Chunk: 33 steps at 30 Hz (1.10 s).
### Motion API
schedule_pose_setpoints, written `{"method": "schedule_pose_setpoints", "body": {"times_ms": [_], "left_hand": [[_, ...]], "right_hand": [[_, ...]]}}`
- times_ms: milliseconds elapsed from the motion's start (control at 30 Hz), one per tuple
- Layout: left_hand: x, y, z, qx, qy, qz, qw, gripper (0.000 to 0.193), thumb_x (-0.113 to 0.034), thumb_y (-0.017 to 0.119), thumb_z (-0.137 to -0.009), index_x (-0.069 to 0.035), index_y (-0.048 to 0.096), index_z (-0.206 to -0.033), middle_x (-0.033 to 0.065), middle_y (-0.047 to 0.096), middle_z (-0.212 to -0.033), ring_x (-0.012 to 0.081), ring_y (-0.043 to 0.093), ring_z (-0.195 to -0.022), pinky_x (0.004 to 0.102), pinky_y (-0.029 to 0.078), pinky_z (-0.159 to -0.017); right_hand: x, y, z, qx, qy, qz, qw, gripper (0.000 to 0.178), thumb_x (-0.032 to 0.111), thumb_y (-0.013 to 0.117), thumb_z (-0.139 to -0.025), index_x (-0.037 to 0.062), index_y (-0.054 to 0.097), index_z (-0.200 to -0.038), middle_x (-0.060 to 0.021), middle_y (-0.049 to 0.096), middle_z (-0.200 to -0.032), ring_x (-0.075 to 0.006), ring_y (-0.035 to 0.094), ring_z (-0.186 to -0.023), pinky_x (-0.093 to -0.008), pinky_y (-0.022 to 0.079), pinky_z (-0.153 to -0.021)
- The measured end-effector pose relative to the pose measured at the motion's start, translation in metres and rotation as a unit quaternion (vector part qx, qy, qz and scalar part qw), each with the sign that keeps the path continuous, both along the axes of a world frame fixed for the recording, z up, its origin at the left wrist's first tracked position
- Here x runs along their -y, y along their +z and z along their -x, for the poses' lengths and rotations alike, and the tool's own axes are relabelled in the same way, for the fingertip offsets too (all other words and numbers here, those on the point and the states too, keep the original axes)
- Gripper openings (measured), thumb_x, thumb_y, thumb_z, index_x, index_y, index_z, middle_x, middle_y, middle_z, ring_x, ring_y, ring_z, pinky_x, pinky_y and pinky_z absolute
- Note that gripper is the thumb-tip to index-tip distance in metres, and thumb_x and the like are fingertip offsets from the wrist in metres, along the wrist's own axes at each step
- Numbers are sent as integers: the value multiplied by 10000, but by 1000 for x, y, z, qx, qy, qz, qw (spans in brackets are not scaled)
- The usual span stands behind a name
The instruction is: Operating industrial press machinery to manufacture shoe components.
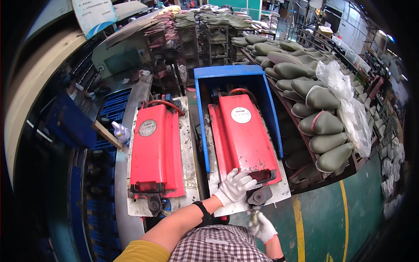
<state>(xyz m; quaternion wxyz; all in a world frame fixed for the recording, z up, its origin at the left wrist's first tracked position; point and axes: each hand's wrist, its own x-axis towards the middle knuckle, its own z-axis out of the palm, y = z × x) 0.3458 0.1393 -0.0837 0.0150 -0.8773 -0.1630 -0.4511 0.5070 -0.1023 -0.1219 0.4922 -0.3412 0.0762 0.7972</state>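
Note:
My left hand (235,187), in a white knit glove, lies with its fingers stretched out on the front end of the right-hand red machine cover (244,139), beside its dark handle bar (267,178). Just below that, a grey round pivot fitting (260,196) sticks out from the metal plate. My right hand (262,228), gloved in white too, is closed beneath the fitting around a small greenish-grey piece (254,216), mostly hidden by the fingers. A second red machine cover (153,153) of like shape stands to the left, with a pivot fitting (154,204) at its front.
A blue metal hood (227,71) frames the right machine. Racks at the right hold many olive-green boots (329,142), partly under clear plastic film (345,94). A white and purple bottle (121,132) stands left, near a blue conveyor (115,107). Another person (74,89) is at far left.

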Motion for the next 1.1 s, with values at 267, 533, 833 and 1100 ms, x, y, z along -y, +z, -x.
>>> {"method": "schedule_pose_setpoints", "body": {"times_ms": [267,533,833,1100], "left_hand": [[2,-1,-1,2,-4,0,1000,534,-107,691,-784,-200,564,-1294,24,576,-1200,255,604,-1166,534,480,-1000],[9,29,39,-66,-80,175,979,604,-100,722,-707,-93,615,-1301,108,598,-1327,364,581,-1266,536,470,-1050],[35,93,246,3,244,308,920,107,-123,714,-811,-65,726,-900,137,724,-934,335,689,-939,465,536,-881],[54,87,321,-130,354,217,900,204,-223,773,-779,-103,725,-937,102,705,-914,312,668,-943,461,507,-860]], "right_hand": [[-48,-29,-82,553,-228,-1,801,378,427,613,-1020,98,687,-1191,-70,706,-978,-243,651,-765,-406,528,-707],[-118,35,-35,878,7,23,478,273,244,669,-936,104,729,-1163,-107,757,-1131,-311,712,-1065,-402,553,-917],[-114,31,-39,894,22,85,439,263,337,677,-935,81,693,-994,-175,740,-968,-395,711,-912,-500,547,-805],[-127,24,-42,895,144,71,417,347,404,580,-967,97,718,-1051,-228,736,-996,-435,710,-932,-538,546,-805]]}}
